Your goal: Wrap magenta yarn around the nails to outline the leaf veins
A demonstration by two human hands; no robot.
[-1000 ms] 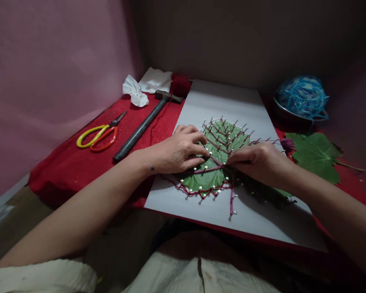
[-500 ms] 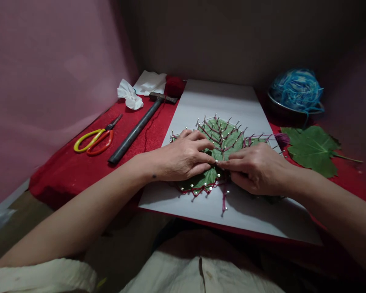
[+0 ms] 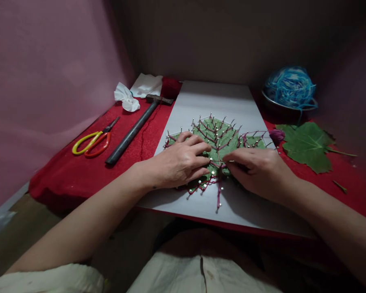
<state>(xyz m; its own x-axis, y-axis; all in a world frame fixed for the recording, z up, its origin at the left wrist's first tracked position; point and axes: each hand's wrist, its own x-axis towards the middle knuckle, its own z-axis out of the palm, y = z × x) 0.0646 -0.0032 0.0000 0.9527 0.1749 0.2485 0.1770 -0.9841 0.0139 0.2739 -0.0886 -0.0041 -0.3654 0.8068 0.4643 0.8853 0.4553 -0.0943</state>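
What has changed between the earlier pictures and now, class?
Since the first picture, the left hand has moved right across the nailed leaf, nearer the right hand. Any grasp or release is unclear. The scissors, hammer and blue yarn stayed put.

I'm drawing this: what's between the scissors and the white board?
The hammer and a thin red string lie between the scissors and the board, as the head view shows.

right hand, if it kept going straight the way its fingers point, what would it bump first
Probably the nail just short of the left hand, though depth there is hard to judge.
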